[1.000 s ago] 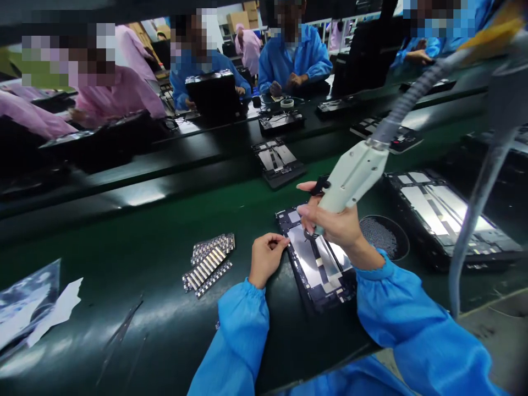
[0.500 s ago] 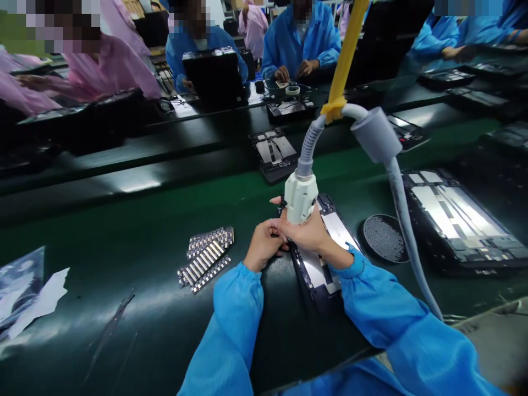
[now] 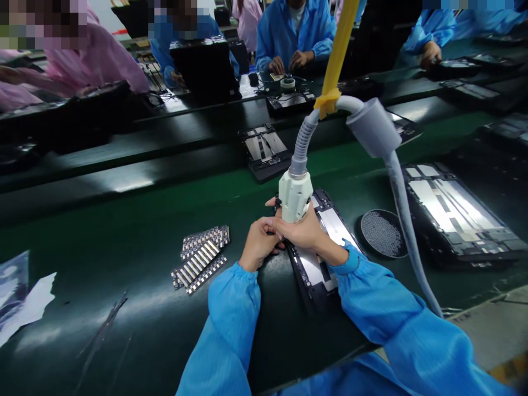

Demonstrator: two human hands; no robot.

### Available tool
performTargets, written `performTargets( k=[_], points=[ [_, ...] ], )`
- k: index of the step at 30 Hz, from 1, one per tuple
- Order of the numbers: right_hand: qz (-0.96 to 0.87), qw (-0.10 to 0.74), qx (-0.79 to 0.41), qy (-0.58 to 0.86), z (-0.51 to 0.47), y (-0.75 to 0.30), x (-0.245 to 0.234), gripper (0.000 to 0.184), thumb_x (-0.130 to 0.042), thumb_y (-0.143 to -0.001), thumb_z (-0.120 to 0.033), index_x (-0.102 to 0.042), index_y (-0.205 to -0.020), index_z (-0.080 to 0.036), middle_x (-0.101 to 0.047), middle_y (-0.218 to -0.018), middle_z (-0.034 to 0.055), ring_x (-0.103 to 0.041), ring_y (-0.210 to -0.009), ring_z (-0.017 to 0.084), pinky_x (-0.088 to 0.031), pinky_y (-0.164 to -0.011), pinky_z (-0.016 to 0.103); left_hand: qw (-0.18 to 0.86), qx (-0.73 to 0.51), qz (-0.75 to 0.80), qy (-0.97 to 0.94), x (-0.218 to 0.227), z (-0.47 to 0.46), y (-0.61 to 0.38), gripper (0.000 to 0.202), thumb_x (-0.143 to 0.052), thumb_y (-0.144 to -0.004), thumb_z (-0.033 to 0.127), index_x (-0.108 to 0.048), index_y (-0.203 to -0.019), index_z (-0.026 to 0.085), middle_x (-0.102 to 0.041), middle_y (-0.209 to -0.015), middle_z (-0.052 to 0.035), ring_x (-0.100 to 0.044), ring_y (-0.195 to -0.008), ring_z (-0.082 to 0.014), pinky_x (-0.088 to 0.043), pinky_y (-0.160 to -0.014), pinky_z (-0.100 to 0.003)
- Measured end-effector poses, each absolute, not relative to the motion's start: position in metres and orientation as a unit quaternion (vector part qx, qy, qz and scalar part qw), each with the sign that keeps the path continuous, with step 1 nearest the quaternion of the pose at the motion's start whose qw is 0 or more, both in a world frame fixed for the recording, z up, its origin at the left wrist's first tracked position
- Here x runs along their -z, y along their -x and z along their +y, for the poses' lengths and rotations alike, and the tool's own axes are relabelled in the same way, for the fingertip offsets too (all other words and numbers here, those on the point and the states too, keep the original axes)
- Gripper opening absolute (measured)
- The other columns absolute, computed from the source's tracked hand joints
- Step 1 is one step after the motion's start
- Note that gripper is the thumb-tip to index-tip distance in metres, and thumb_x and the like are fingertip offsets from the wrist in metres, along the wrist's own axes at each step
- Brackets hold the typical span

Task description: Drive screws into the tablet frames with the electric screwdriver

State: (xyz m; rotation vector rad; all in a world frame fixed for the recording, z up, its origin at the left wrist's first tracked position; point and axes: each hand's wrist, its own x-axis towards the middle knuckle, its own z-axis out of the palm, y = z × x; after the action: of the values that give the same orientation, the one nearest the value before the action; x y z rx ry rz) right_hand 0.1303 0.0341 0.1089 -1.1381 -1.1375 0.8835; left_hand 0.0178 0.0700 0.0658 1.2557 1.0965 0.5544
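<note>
My right hand [image 3: 305,230] is wrapped round the lower part of a pale electric screwdriver [image 3: 294,193], which stands upright over the left side of an opened tablet [image 3: 307,261]. The driver's tip is hidden behind my fingers. Close against the right hand, my left hand [image 3: 259,242] has its fingers curled together at the tablet's left edge; whatever they pinch is hidden. Silver plates and black parts show inside the tablet, which lies on the dark green bench. A round dish of tiny screws [image 3: 383,234] sits to its right.
Several strips of small parts [image 3: 200,261] lie left of my hands. Another opened tablet [image 3: 454,206] is at the right, and one more [image 3: 264,148] lies farther back. A yellow strap [image 3: 339,49] and grey cable [image 3: 402,209] hang close by. Co-workers sit across the bench.
The whole view has shifted slightly, so most things appear a little farther left. My hands and the screwdriver keep the same pose over the tablet.
</note>
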Motion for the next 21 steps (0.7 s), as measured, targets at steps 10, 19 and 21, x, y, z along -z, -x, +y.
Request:
performTargets(
  k=[10, 19, 21],
  points=[
    [-0.554, 0.609, -0.340, 0.455, 0.038, -0.124, -0.090, 0.018, -0.070, -0.065, -0.025, -0.060, -0.079, -0.019, -0.065, -0.075, 0.0032, -0.061, -0.068, 0.018, -0.053, -0.070, 0.034, 0.567, -0.268, 0.436, -0.645, -0.070, 0.084, -0.015, 0.024, -0.069, -0.062, 0.033, -0.066, -0.076, 0.014, -0.066, -0.067, -0.0036, -0.055, -0.050, -0.0136, -0.045, -0.046, -0.024],
    [-0.511, 0.653, -0.347, 0.438, -0.003, -0.188, -0.146, 0.030, -0.075, -0.067, -0.030, -0.062, -0.090, -0.015, -0.053, -0.053, -0.0066, -0.050, -0.048, 0.009, -0.046, -0.050, 0.023, 0.564, -0.223, 0.490, -0.626, -0.073, 0.086, -0.010, 0.073, -0.082, -0.048, 0.038, -0.058, -0.113, 0.014, -0.062, -0.101, -0.0064, -0.047, -0.048, -0.0036, -0.036, -0.039, -0.017],
    [-0.472, 0.679, -0.330, 0.455, -0.023, -0.221, -0.148, 0.027, -0.075, -0.068, -0.027, -0.061, -0.089, -0.016, -0.053, -0.050, -0.0077, -0.049, -0.043, 0.008, -0.046, -0.046, 0.022, 0.566, -0.233, 0.501, -0.612, -0.073, 0.087, -0.007, 0.085, -0.086, -0.044, 0.036, -0.054, -0.121, 0.016, -0.057, -0.114, -0.0089, -0.047, -0.050, -0.0018, -0.039, -0.041, -0.018]
  ],
)
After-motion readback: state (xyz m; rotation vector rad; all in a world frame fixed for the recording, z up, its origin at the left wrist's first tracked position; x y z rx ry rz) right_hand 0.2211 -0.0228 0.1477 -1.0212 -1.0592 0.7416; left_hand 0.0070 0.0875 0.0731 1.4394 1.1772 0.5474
